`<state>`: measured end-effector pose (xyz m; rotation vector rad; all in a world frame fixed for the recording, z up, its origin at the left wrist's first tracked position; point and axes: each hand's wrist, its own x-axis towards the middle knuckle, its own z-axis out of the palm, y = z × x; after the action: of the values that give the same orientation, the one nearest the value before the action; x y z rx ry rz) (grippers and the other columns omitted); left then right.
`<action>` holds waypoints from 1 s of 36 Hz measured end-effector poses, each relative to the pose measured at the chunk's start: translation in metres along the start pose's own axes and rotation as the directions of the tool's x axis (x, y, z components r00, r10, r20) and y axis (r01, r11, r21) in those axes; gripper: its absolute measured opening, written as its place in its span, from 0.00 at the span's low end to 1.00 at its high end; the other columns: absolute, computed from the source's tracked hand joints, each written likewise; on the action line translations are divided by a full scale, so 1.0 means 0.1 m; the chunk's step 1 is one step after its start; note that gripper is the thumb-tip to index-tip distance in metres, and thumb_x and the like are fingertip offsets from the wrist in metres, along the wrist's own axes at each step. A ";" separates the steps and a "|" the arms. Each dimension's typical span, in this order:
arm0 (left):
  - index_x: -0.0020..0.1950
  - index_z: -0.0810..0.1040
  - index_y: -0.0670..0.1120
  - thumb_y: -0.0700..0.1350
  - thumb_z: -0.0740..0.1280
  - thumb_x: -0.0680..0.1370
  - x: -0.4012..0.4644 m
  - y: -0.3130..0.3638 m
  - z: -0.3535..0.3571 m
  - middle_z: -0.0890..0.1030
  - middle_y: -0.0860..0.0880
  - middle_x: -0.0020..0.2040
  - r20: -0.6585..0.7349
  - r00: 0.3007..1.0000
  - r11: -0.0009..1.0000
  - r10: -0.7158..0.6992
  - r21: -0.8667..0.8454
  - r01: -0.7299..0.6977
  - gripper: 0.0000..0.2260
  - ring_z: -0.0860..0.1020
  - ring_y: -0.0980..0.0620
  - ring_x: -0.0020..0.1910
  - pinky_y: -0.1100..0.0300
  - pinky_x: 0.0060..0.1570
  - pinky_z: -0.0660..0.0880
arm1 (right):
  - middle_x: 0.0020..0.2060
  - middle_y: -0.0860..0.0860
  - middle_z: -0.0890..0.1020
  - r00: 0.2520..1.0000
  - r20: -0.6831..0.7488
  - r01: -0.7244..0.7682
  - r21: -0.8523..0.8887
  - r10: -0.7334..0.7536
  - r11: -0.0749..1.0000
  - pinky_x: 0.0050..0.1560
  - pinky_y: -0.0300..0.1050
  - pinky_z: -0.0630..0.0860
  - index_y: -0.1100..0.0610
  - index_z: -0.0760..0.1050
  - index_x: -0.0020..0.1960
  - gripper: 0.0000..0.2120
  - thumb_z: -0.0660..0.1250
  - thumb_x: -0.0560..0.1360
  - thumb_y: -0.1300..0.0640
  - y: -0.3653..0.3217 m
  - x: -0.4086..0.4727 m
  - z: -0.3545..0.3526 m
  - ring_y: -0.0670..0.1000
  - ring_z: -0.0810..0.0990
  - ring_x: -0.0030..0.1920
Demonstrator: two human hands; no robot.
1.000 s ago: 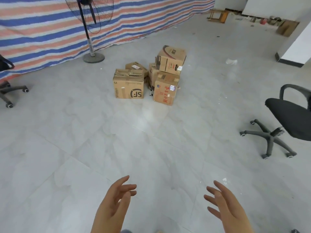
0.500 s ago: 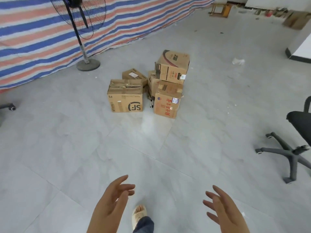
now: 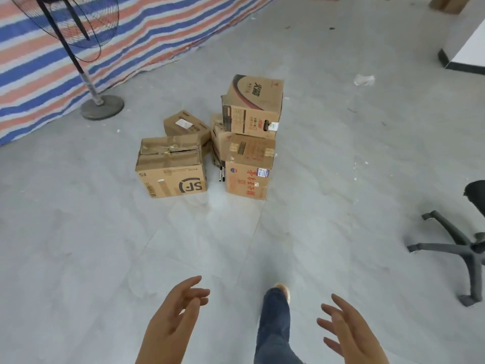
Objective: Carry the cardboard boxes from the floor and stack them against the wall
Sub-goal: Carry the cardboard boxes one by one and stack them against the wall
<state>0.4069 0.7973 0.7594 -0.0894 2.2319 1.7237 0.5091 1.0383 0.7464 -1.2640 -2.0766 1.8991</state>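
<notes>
From the head view, the cluster of cardboard boxes [image 3: 212,143] fills more of the picture than it did a second ago, and a leg in jeans [image 3: 274,327] now swings forward between the hands: the person has walked closer. I judge this to be the approach, with no box lifted yet.

The boxes sit on the grey tiled floor [image 3: 78,245], beside the standing fan [image 3: 86,74] and the striped tarp [image 3: 39,61]. The SF box [image 3: 172,169] is nearest on the left, the red-lettered box [image 3: 248,177] on the right, and the top box [image 3: 253,106] rests on those behind it.

The left hand [image 3: 173,319] and right hand [image 3: 349,334] are raised low in the picture, fingers apart and relaxed, holding nothing. The boxes lie well ahead of them, out of reach. An office chair [image 3: 462,245] stands off to the right.
</notes>
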 end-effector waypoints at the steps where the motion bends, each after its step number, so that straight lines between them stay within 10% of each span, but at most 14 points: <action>1: 0.47 0.79 0.67 0.47 0.61 0.69 0.18 0.08 0.07 0.85 0.54 0.47 -0.014 1.000 1.000 0.002 -0.002 -0.002 0.16 0.82 0.57 0.47 0.57 0.53 0.76 | 0.51 0.48 0.82 1.000 0.009 0.006 -0.005 -0.006 1.000 0.54 0.52 0.75 0.52 0.75 0.59 0.13 0.59 0.79 0.64 -0.10 0.21 -0.01 0.48 0.81 0.50; 5: 0.46 0.79 0.67 0.48 0.61 0.69 0.89 0.40 0.41 0.84 0.55 0.47 -0.063 0.998 1.000 0.004 -0.022 -0.006 0.15 0.82 0.57 0.48 0.54 0.53 0.77 | 0.50 0.46 0.83 0.997 0.040 0.069 0.011 -0.069 0.998 0.49 0.47 0.80 0.54 0.74 0.63 0.15 0.65 0.77 0.54 -0.65 1.06 -0.13 0.45 0.84 0.46; 8: 0.46 0.80 0.67 0.47 0.61 0.69 1.36 0.69 0.68 0.84 0.54 0.47 -0.082 0.997 0.999 0.000 -0.045 -0.004 0.15 0.82 0.56 0.47 0.56 0.54 0.76 | 0.48 0.43 0.85 0.992 0.045 0.115 0.007 -0.115 0.993 0.46 0.39 0.81 0.46 0.75 0.57 0.40 0.70 0.52 0.23 -1.10 1.60 -0.25 0.42 0.84 0.46; 14: 0.46 0.79 0.66 0.47 0.61 0.69 2.10 1.03 1.11 0.84 0.54 0.48 -0.076 0.996 0.997 -0.050 -0.063 0.045 0.15 0.82 0.57 0.47 0.60 0.52 0.77 | 0.52 0.47 0.82 0.995 0.101 0.030 -0.028 -0.027 0.999 0.50 0.47 0.79 0.51 0.74 0.61 0.12 0.60 0.80 0.59 -1.48 2.54 -0.19 0.40 0.83 0.45; 28: 0.44 0.77 0.71 0.34 0.61 0.79 4.70 1.40 1.19 0.83 0.59 0.46 0.021 0.989 0.988 -0.145 0.065 0.143 0.27 0.81 0.61 0.46 0.68 0.49 0.76 | 0.52 0.46 0.82 0.999 0.014 -0.035 -0.059 0.035 0.998 0.49 0.47 0.77 0.47 0.74 0.58 0.11 0.60 0.79 0.59 -2.37 4.54 0.61 0.43 0.83 0.46; 36: 0.55 0.75 0.57 0.38 0.60 0.81 6.36 1.85 1.10 0.83 0.56 0.47 0.139 0.973 0.970 -0.183 0.187 0.156 0.14 0.80 0.58 0.50 0.54 0.58 0.74 | 0.53 0.43 0.81 0.996 0.028 -0.079 -0.136 0.084 0.988 0.51 0.45 0.77 0.41 0.71 0.55 0.11 0.59 0.80 0.57 -3.02 5.54 1.21 0.42 0.83 0.48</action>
<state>-0.2167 1.0431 0.7257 -0.0996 2.1809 1.3912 -0.0796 1.2938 0.7162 -1.3741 -2.2380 1.8518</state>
